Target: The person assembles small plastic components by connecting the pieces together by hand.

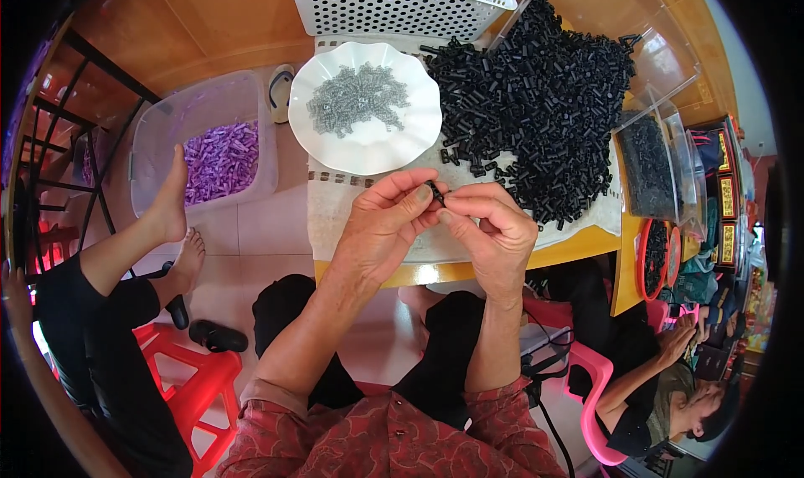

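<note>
Pinching a small black tube piece (pixel 437 190) between them, the left hand (pixel 381 227) and the right hand (pixel 494 227) meet just above the near edge of the table (pixel 578 245). The left thumb and forefinger close on the piece from one side, the right fingertips (pixel 445 216) press against it from the other — both hands grasp the same part, the remaining fingers curled in loosely.

Just beyond the fingertips lies a large heap of black tube pieces (pixel 544 101), spread over a pale cloth (pixel 335 218) that covers the tabletop. Beyond the left fingers, and a little to their left, sits a white scalloped plate (pixel 419 139) holding a small pile of grey metal springs (pixel 356 99). Farther out, past the plate, stands a white perforated basket (pixel 394 11).

Well to the left of the hands, on the floor, a clear plastic bin (pixel 159 135) holds purple pieces (pixel 222 158) — another person's bare foot (pixel 172 202) rests against its near side.
</note>
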Demonstrator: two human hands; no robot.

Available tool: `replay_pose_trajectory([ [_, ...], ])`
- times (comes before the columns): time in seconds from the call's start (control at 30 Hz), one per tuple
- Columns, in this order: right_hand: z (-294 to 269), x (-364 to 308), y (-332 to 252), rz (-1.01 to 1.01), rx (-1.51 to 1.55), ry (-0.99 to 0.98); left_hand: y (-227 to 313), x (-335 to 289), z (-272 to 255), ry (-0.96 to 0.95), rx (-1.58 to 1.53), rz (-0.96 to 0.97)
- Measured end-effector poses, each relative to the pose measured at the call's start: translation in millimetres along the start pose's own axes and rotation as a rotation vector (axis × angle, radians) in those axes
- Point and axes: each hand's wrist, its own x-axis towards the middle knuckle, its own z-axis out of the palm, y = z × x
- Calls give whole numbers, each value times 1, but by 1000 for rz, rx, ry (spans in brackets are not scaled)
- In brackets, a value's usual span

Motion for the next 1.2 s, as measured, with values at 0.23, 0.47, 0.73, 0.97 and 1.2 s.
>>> replay_pose_trajectory([
  [0.23, 4, 1, -6, -130, -226, 20, -3, 1, -3, 10, 45, 37],
  [0.47, 6, 1, -3, -197, -253, 21, -3, 0, -2, -3, 107, 63],
  [0.73, 6, -1, -7, -269, -379, -19, -2, -3, -4, -39, 279, 151],
  [0.97, 4, 0, -10, -241, -324, 3, -3, 0, -5, -93, 141, 70],
  [1.2, 5, -2, -6, -77, -121, 62, -3, 0, -4, -80, -120, -67],
])
